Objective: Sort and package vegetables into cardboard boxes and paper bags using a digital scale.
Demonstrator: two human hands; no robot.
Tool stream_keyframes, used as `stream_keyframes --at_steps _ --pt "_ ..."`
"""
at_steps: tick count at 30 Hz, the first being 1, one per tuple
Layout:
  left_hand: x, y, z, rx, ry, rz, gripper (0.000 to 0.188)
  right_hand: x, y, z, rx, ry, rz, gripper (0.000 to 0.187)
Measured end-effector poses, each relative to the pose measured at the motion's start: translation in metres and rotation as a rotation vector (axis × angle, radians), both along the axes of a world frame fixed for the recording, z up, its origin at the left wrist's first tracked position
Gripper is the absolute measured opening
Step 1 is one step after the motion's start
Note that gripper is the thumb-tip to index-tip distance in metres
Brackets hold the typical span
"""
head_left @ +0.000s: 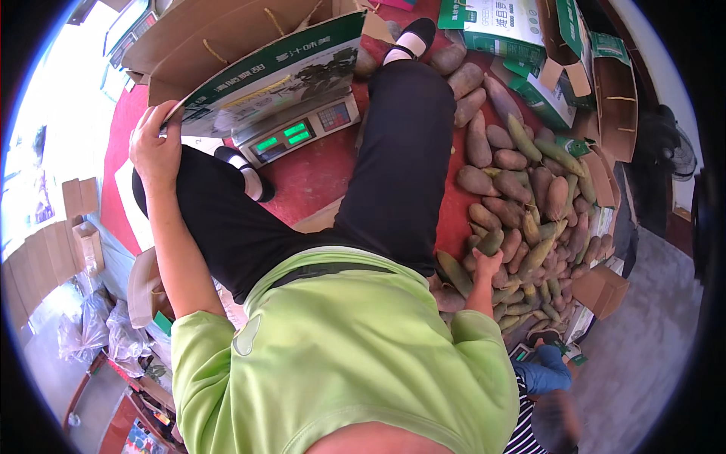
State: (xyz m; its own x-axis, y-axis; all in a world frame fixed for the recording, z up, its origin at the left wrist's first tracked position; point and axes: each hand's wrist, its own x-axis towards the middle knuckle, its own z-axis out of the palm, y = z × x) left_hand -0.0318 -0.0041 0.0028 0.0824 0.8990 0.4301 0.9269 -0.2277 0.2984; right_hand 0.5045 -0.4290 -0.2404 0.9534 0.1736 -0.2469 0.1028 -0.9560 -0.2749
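Note:
My left hand (pixel 156 147) is closed on the upper edge of a large green-and-white carton (pixel 287 87), fingers over its rim. The carton stands open and tilted on a digital scale (pixel 302 130) with lit green displays. At the right, my right hand (pixel 488 265) is closed around a green, blunt-ended oblong fruit or root (pixel 491 242); I cannot tell which. Around it spreads a heap of similar long produce, some reddish-brown pieces (pixel 476 181) and some green or yellowish ones (pixel 523 138). The carton's contents are hidden.
Red matting (pixel 318 178) lies under the scale and my feet. More green-and-white cartons (pixel 507 34) stand at the far right, near a black fan (pixel 673 144). Another person in striped clothing (pixel 529 416) sits at lower right. Plastic bags (pixel 94 325) hang at left.

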Motion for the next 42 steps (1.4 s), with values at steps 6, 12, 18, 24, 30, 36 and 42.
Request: stream_keyframes --at_steps 6,12,18,24,30,36,42 --pt "-0.002 -0.004 0.005 -0.011 0.057 -0.001 0.013 0.005 0.113 0.038 0.680 0.246 0.196 0.067" --pt "0.004 -0.006 0.013 0.009 0.055 -0.021 0.012 -0.028 0.257 0.181 0.835 0.179 0.543 0.059" --pt "0.000 -0.007 0.014 0.037 -0.038 -0.087 0.011 -0.083 0.369 0.290 1.150 0.138 0.929 0.058" --pt "-0.001 -0.009 0.017 0.041 -0.084 -0.092 0.010 -0.165 0.446 0.345 1.320 0.303 1.215 0.045" --pt "0.000 -0.009 0.018 0.064 -0.101 -0.110 0.012 -0.251 0.480 0.355 1.024 0.583 1.293 0.058" --pt "0.001 -0.005 0.017 0.072 -0.080 -0.111 0.013 -0.292 0.503 0.288 0.863 -0.044 1.697 0.059" --pt "-0.002 -0.006 0.016 0.080 -0.097 -0.096 0.015 -0.278 0.483 0.295 0.866 0.333 1.567 0.041"
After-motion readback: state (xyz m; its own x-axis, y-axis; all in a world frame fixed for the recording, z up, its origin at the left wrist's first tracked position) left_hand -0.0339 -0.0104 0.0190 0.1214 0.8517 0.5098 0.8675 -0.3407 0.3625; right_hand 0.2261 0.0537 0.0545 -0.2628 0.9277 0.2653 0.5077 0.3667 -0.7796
